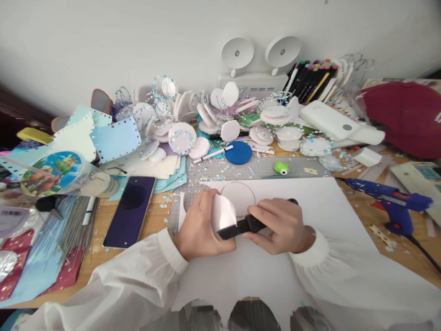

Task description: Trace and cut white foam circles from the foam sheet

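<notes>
The small white piece sits low in the middle of the view, curled up between the two hands over a large white sheet. The left hand is closed on it, pinching its left edge. The right hand is wrapped around a black tool whose blunt front end meets the piece's lower edge. Whether that end carries a blade, I cannot tell.

Judging by this, the step in hand is working the piece's edge with the tool. Any further move calls for a firm pinch and a steady tool hand, since the piece looks thin and bends easily.

The piece is smooth, matt and rounded at the top. The sheet bears a thin pencilled circle and lies on a grey gridded cutting mat strewn with scraps. Beyond are a flat blue disc and heaps of white discs, some speckled blue. A glossy dark phone lies to the left and a blue glue gun to the right on the wooden table
</notes>
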`<control>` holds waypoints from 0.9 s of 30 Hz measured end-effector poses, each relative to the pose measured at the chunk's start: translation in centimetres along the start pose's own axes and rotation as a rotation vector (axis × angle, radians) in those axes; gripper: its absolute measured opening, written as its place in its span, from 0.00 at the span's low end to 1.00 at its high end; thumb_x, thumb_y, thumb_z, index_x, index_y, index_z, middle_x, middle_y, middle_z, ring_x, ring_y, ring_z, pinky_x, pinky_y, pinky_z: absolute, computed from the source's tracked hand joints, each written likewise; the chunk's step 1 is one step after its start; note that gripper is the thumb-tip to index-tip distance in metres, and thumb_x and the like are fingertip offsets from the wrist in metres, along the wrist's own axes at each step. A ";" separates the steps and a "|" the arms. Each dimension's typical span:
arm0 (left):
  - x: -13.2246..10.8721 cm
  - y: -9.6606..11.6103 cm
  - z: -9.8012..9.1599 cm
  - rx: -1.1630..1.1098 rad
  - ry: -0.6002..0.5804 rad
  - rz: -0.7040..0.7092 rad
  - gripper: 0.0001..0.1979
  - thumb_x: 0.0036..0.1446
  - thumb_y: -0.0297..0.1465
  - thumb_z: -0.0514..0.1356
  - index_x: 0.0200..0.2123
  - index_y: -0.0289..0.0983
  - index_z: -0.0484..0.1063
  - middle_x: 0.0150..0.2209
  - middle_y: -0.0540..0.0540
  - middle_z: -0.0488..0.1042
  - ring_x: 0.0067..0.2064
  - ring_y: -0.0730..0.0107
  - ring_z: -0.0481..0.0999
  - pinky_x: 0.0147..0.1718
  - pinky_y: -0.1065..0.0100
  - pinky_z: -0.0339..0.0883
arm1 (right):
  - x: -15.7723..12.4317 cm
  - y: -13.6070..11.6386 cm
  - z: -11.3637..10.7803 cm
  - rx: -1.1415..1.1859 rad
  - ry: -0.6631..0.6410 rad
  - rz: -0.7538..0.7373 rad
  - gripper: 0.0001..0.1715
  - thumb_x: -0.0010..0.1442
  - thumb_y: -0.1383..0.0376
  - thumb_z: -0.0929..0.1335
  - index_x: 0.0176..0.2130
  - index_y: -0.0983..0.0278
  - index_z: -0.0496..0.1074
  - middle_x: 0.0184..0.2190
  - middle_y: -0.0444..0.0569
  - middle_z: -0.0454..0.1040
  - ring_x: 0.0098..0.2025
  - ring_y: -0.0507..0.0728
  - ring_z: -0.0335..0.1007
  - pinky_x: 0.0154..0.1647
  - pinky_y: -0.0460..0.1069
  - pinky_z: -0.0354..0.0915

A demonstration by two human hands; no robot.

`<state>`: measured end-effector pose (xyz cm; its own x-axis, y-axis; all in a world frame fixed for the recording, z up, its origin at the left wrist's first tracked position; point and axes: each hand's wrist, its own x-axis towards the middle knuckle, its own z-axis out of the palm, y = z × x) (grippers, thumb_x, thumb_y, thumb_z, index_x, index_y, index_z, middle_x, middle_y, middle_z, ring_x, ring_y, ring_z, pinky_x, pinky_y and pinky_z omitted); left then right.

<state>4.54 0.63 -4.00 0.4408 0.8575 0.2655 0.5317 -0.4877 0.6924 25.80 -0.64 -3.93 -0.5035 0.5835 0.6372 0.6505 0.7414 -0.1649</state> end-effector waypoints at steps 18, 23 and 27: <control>0.0 -0.1 0.1 0.027 0.032 0.058 0.33 0.34 0.31 0.61 0.48 0.37 0.55 0.37 0.45 0.61 0.38 0.59 0.67 0.35 0.59 0.66 | -0.2 0.1 0.0 -0.044 0.015 0.006 0.20 0.60 0.51 0.65 0.34 0.67 0.70 0.21 0.47 0.69 0.22 0.52 0.62 0.25 0.49 0.56; 0.0 -0.1 -0.1 0.026 0.031 0.029 0.34 0.35 0.31 0.62 0.48 0.37 0.55 0.38 0.43 0.62 0.39 0.58 0.67 0.36 0.57 0.67 | 0.0 0.3 0.0 -0.044 0.042 0.028 0.20 0.60 0.52 0.65 0.34 0.67 0.71 0.21 0.48 0.70 0.22 0.52 0.64 0.24 0.48 0.56; 0.1 0.0 -0.2 0.004 0.031 -0.014 0.32 0.36 0.29 0.62 0.47 0.38 0.55 0.40 0.42 0.64 0.42 0.56 0.68 0.40 0.55 0.67 | -0.3 1.1 0.2 -0.078 0.073 0.056 0.20 0.59 0.52 0.66 0.33 0.67 0.71 0.22 0.49 0.71 0.22 0.53 0.64 0.24 0.49 0.57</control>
<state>4.46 0.75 -3.85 0.4102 0.8690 0.2768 0.5402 -0.4761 0.6939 26.54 0.09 -4.40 -0.4240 0.5954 0.6824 0.7199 0.6787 -0.1449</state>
